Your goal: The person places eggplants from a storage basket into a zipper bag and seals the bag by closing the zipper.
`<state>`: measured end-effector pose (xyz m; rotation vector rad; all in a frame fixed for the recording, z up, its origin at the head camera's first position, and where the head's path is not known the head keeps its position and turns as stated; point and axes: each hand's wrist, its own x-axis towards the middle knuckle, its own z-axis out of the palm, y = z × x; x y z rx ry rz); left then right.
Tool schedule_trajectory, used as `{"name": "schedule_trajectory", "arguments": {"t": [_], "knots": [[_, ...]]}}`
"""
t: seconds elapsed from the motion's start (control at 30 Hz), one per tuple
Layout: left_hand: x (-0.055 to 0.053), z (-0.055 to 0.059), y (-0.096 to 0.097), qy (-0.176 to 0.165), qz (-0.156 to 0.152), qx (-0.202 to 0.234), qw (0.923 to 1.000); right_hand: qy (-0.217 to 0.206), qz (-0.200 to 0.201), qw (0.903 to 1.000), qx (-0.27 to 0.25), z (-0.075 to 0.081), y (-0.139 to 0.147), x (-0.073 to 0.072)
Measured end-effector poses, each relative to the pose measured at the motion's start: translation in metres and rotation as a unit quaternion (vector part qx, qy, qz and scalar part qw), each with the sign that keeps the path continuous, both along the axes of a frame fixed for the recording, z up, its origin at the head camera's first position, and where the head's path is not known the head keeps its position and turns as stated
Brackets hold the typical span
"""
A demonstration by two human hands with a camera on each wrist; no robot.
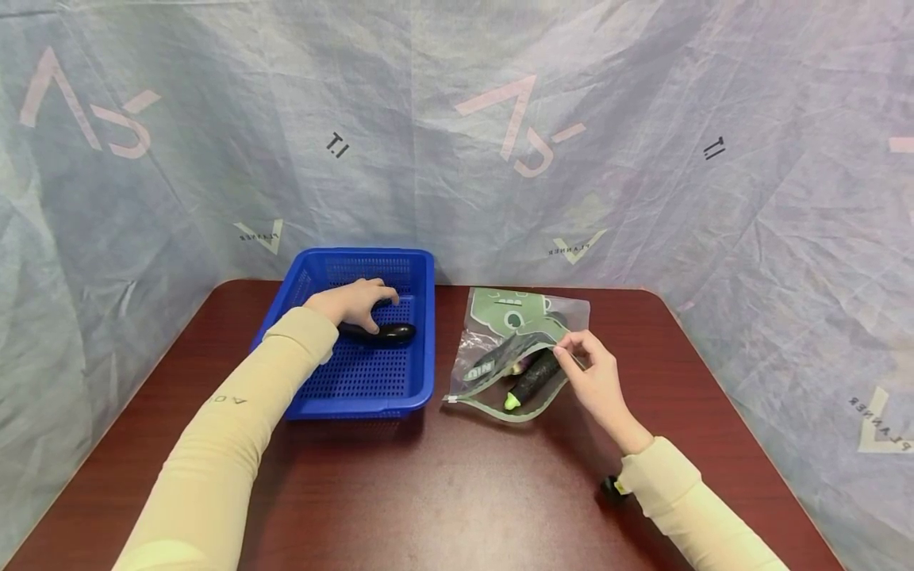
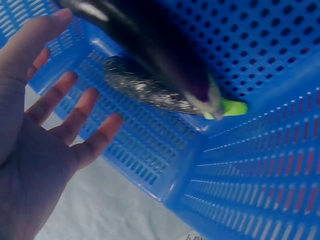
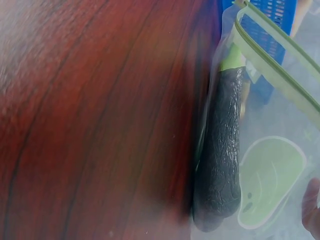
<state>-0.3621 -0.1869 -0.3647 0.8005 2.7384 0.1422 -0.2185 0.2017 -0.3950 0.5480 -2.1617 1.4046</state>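
My left hand [image 1: 353,304] reaches into a blue plastic basket [image 1: 430,341], its fingers spread and loosely bent. In the left wrist view a glossy dark eggplant [image 2: 150,45] lies in the basket beside a wrinkled, darker one [image 2: 142,90] with a bright green stem end; the hand is apart from both. With thumb and fingers, my right hand [image 1: 593,377] pinches the edge of a clear zip bag [image 1: 467,345] printed with green shapes. Inside its gaping mouth lies a wrinkled black eggplant [image 1: 535,378] with a green stem end. Something purplish behind it is partly hidden.
Both basket and bag stand on a dark red wooden table [image 1: 443,500], the bag to the basket's right. Behind the table hangs a grey printed cloth [image 1: 400,182]. A small black device [image 1: 612,486] shows at the right cuff.
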Motion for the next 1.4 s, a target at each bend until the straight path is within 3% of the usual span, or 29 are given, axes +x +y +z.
{"name": "schedule_trajectory", "arguments": {"t": [0.13, 0.33, 0.67, 1.2, 1.4], "knots": [[-0.001, -0.008, -0.002, -0.008, 0.000, -0.005, 1.0000, 0.003, -0.002, 1.0000, -0.001, 0.000, 0.000, 0.001], [0.000, -0.019, -0.005, -0.040, 0.024, -0.027, 0.9986, -0.002, -0.002, 1.0000, -0.004, 0.001, 0.000, 0.001], [0.000, -0.030, -0.001, -0.072, 0.016, -0.033, 0.9967, -0.007, -0.001, 1.0000, 0.002, 0.003, -0.002, 0.002], [-0.001, -0.032, 0.000, -0.075, 0.009, -0.032, 0.9966, -0.007, -0.008, 0.9999, 0.002, 0.002, -0.002, 0.002], [0.004, -0.028, 0.000, -0.095, 0.029, -0.043, 0.9942, -0.007, -0.006, 1.0000, 0.003, 0.002, -0.002, 0.002]]}}
